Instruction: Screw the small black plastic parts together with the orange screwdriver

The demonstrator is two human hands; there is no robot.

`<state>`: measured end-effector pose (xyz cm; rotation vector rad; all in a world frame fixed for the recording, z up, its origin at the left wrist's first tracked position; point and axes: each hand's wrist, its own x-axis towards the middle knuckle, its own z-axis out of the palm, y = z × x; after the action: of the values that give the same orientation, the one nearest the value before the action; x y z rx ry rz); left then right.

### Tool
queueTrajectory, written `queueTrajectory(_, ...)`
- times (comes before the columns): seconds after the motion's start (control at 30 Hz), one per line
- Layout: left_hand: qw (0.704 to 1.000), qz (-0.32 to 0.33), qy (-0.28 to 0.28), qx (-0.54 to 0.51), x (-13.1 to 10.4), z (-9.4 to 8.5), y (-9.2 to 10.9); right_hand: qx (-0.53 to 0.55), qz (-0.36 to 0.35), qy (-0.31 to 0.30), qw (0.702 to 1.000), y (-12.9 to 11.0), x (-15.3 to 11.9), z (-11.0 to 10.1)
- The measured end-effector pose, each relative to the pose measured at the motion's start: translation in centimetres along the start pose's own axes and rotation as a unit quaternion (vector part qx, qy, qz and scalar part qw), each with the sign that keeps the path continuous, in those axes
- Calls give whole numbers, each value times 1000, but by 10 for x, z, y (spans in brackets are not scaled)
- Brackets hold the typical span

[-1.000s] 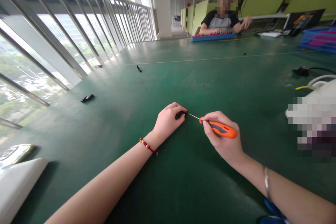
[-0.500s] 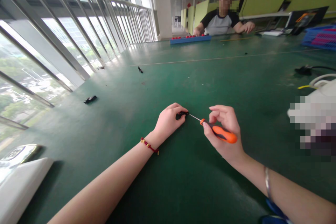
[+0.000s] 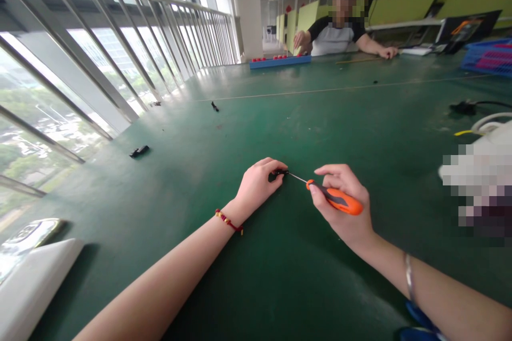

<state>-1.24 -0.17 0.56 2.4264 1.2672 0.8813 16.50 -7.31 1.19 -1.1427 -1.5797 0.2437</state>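
My left hand (image 3: pixel 260 184) rests on the green table (image 3: pixel 240 130) and pinches a small black part (image 3: pixel 279 172) between thumb and fingers. Much of that part is hidden by the fingers, so its kind is unclear. My right hand (image 3: pixel 346 210) grips a screwdriver (image 3: pixel 340 200) with an orange and dark grey handle. Its thin metal shaft points left, and the tip meets the right end of the black part. A dark red beaded bracelet circles my left wrist; a silver bangle is on the right forearm.
Small black pieces (image 3: pixel 139 151) lie to the left. A white box (image 3: pixel 52 282) stands at the near left. Across the table sits a person (image 3: pixel 334 37) behind a blue strip (image 3: pixel 280 62) with red pieces. A blue basket (image 3: pixel 486 58) and cables are at right.
My right hand and the screwdriver handle have shifted slightly, with the tip still at the black part. The person opposite has raised one hand, and the blue strip has slid left.
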Motion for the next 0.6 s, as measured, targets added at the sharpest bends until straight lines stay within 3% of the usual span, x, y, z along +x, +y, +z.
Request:
queueTrajectory(0.1,1000,-4,6,4,0,1,0,-3,2,-20,1000,1,-2,-2)
queueTrajectory(0.3,1000,-10,10,-6,1,1,1,38,-16,53,998,3,0,1)
queueTrajectory(0.47,1000,-9,7,-9,1,0,1,-2,5,10,1000,1,-1,0)
queueTrajectory(0.6,1000,-6,8,-13,1,1,1,29,3,-11,1000,0,-3,-1)
